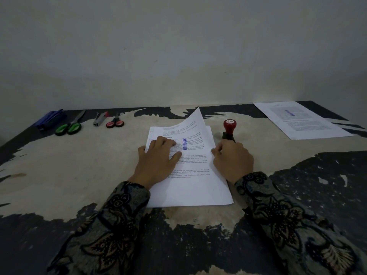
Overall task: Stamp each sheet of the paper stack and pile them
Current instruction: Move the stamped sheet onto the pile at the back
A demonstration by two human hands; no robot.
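Worn, peeling tabletop (59,175), left hand (156,161) flat on paper stack (190,191), right hand (232,159) pinching top sheet (195,132), pale wall (178,46)

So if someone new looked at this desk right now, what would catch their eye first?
Probably the blue stamp mark on the top sheet of the centre stack, its far corner lifted. The left hand presses that sheet flat; the right hand is at its right edge. Just beyond stands the red-handled stamp.

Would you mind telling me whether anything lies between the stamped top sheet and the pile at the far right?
Only the red-knobbed stamp stands upright beside the white paper stack, near the path toward the stamped sheet pile. The right hand pinches the lifted top sheet; beyond the stamp the table looks bare.
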